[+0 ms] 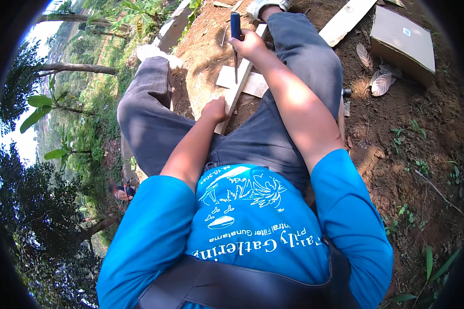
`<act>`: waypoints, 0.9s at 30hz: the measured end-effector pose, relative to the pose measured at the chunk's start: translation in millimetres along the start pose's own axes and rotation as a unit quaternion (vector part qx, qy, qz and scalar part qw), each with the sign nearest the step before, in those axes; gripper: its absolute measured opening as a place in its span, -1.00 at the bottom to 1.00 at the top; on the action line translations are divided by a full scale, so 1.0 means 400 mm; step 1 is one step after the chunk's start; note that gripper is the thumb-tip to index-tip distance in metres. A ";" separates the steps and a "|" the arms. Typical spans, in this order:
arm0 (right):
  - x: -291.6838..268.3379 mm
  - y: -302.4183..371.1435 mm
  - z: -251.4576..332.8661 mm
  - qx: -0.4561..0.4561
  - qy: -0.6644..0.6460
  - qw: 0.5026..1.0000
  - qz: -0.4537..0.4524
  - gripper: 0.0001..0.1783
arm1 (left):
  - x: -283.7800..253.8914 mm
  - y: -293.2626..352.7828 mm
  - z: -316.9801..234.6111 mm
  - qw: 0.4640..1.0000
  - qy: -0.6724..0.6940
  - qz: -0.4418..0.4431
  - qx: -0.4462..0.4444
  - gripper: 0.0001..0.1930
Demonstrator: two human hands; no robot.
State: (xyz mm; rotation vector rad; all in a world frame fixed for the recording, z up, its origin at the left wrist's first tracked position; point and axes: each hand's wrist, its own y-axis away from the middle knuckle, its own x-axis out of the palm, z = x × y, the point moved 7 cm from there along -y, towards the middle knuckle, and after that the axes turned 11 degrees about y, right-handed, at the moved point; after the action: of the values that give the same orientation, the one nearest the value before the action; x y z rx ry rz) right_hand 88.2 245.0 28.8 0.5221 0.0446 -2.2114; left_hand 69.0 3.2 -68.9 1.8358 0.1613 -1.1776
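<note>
While right hand is closed on tool at strip, left hand curls against strip's near part, can't tell grip. Board crosses under strip; box well right of it.

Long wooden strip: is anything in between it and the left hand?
Nothing visible: the left hand grips the long wooden strip near its closer end. The right hand holds the blue-handled tool farther up.

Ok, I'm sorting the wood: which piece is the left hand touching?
The long, narrow strip, its near end at the left hand; the short crosswise board and wide plank lie farther off.
</note>
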 end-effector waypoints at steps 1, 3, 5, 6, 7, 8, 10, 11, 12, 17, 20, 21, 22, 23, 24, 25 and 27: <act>0.012 -0.002 -0.006 0.010 0.009 1.000 0.012 -0.55 | -0.008 -0.007 -0.002 0.999 -0.012 0.020 -0.035 -0.30; 0.027 -0.023 -0.040 0.004 0.021 1.000 0.003 -0.53 | -0.030 -0.021 -0.022 0.996 -0.037 0.061 -0.058 -0.27; 0.045 -0.022 -0.067 0.008 0.041 0.999 0.011 -0.50 | -0.042 -0.028 -0.025 0.992 -0.045 0.088 -0.082 -0.27; 0.053 -0.028 -0.084 0.008 0.048 0.999 0.011 -0.49 | -0.044 -0.033 -0.025 0.990 -0.038 0.102 -0.087 -0.28; 0.047 0.003 -0.060 0.011 0.072 0.997 0.013 -0.49 | -0.037 -0.033 -0.012 0.988 -0.028 0.118 -0.097 -0.29; 0.047 0.026 -0.036 0.016 0.072 0.997 0.025 -0.49 | -0.028 -0.033 0.004 0.985 -0.018 0.136 -0.107 -0.30; 0.046 0.023 -0.056 -0.023 0.067 0.997 0.015 -0.49 | -0.033 -0.043 0.006 0.984 0.034 0.144 -0.098 -0.41; 0.048 0.015 -0.072 -0.021 0.069 0.997 0.027 -0.54 | -0.021 -0.048 0.014 0.982 0.060 0.151 -0.094 -0.46; 0.054 0.004 -0.080 -0.018 0.063 0.997 0.037 -0.47 | -0.009 -0.055 0.025 0.981 0.075 0.156 -0.088 -0.47; 0.089 0.023 -0.072 -0.011 0.073 0.994 0.077 -0.56 | 0.036 -0.082 0.036 0.970 0.107 0.206 -0.067 -0.40; 0.068 0.024 -0.082 -0.024 0.046 0.997 0.059 -0.60 | 0.006 -0.085 -0.010 0.984 0.118 0.127 -0.040 -0.39; 0.062 0.034 -0.071 -0.011 0.033 0.998 0.054 -0.61 | -0.006 -0.090 -0.012 0.986 0.130 0.101 -0.041 -0.40; 0.058 0.041 -0.072 -0.013 0.019 0.999 0.048 -0.61 | -0.015 -0.091 -0.013 0.986 0.141 0.075 -0.043 -0.40; 0.053 0.049 -0.073 -0.014 0.005 0.999 0.041 -0.61 | -0.016 -0.092 -0.017 0.983 0.163 0.081 -0.030 -0.38; 0.055 0.054 -0.064 -0.019 -0.012 0.999 0.037 -0.60 | -0.016 -0.090 -0.012 0.984 0.162 0.069 -0.027 -0.39; 0.057 0.058 -0.060 -0.009 -0.010 0.999 0.039 -0.62 | -0.016 -0.091 -0.009 0.985 0.161 0.058 -0.024 -0.40; 0.061 0.072 -0.053 0.002 -0.016 0.999 0.049 -0.59 | -0.018 -0.092 -0.008 0.986 0.161 0.048 -0.020 -0.42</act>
State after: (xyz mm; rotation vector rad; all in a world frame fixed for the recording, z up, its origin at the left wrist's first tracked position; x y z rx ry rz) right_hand 103.9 212.9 4.4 0.4801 -0.0018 -2.1245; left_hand 47.5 29.0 -85.9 1.9658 0.2739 -0.7997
